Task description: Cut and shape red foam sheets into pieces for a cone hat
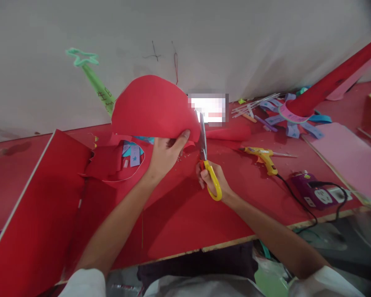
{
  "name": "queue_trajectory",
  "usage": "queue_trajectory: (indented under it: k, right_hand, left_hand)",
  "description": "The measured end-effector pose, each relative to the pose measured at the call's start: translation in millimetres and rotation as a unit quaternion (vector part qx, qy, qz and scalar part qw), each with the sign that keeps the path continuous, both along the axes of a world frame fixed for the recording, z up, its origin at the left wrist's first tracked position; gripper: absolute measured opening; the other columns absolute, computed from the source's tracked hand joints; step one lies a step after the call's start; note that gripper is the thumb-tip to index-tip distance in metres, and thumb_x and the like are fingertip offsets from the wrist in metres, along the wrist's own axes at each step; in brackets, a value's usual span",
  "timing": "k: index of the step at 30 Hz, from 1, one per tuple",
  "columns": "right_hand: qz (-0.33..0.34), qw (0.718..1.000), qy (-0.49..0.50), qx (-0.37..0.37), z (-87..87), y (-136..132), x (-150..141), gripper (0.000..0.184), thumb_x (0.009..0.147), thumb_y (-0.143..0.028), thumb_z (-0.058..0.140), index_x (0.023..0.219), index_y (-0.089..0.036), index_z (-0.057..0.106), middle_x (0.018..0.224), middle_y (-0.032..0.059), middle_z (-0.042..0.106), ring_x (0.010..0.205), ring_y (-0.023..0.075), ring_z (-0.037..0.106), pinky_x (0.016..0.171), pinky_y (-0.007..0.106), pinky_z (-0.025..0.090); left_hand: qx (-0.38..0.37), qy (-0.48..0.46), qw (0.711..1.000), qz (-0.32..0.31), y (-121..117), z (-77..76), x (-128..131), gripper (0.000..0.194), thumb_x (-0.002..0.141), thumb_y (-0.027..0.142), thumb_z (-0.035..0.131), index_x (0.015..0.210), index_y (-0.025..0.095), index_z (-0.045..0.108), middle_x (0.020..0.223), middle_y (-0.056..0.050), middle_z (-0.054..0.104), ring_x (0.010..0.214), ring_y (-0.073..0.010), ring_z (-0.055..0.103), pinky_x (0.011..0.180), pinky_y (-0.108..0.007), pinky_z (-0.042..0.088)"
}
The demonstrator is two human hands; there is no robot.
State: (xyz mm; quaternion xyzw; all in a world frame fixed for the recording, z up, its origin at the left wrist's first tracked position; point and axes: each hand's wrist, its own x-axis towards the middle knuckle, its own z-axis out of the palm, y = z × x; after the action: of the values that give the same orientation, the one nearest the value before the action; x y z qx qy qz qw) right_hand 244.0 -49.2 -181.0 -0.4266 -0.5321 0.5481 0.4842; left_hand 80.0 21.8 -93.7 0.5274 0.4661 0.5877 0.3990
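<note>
My left hand (pixel 165 153) pinches the lower edge of a rounded red foam sheet (pixel 153 107) and holds it up above the red table (pixel 185 214). My right hand (pixel 212 179) is closed in the yellow handles of a pair of scissors (pixel 205 161). Their blades point up and meet the right edge of the sheet.
A yellow glue gun (pixel 264 156) lies to the right, its cord running to a purple power strip (pixel 315 193). Blue and purple paper strips (pixel 292 123) and a long red cone (pixel 334 78) sit at the back right. A pink board (pixel 346 156) and red scraps (pixel 111 163) flank me.
</note>
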Motion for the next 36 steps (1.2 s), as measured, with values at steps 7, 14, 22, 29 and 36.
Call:
queue_trajectory:
  k: [7,14,22,29,36]
  right_hand:
    - [-0.012,1.000,0.018,0.000,0.7,0,1,0.074,0.075,-0.096,0.070,0.075,-0.025,0.049,0.050,-0.0087,0.044,0.037,0.0087,0.040,0.036,0.025,0.033]
    - [-0.032,0.999,0.014,-0.007,-3.5,1,3,0.070,0.078,-0.091,0.073,0.075,-0.025,0.049,0.049,-0.0085,0.045,0.035,0.0087,0.040,0.035,0.025,0.033]
    - [-0.098,0.992,0.068,0.040,0.5,6,2,0.060,0.083,-0.079,0.079,0.080,-0.023,0.059,0.049,-0.0085,0.050,0.036,0.0082,0.044,0.037,0.021,0.036]
    - [-0.210,0.973,0.038,0.085,8.3,12,12,0.055,0.085,-0.068,0.083,0.068,-0.023,0.055,0.051,-0.0033,0.059,0.037,0.0099,0.050,0.036,0.023,0.038]
    - [-0.218,0.971,0.038,0.087,-1.9,16,13,0.050,0.094,-0.056,0.077,0.070,-0.026,0.044,0.046,-0.0076,0.049,0.038,0.0109,0.047,0.041,0.026,0.040]
  left_hand:
    - [0.022,0.037,0.997,-0.059,-2,5.1,-1,0.043,0.087,0.048,0.086,0.062,0.024,0.061,0.051,0.005,0.055,0.051,-0.0121,0.054,0.053,-0.026,0.044]
    - [0.008,0.010,0.996,-0.084,3,0.3,-4,0.054,0.088,0.059,0.083,0.058,0.022,0.057,0.051,0.003,0.052,0.047,-0.0103,0.049,0.049,-0.027,0.041]
    - [-0.061,-0.118,0.978,-0.158,-6,-19.3,15,0.058,0.077,0.070,0.088,0.066,0.020,0.061,0.058,0.003,0.054,0.050,-0.0081,0.047,0.048,-0.024,0.039]
    - [-0.095,-0.036,0.967,-0.232,-25,-44.4,38,0.064,0.080,0.075,0.081,0.061,0.020,0.055,0.053,0.003,0.051,0.050,-0.0092,0.047,0.052,-0.026,0.038]
    - [-0.075,0.015,0.981,-0.178,-17,-48.8,32,0.072,0.085,0.082,0.070,0.054,0.020,0.053,0.051,0.002,0.049,0.049,-0.0098,0.046,0.050,-0.027,0.037]
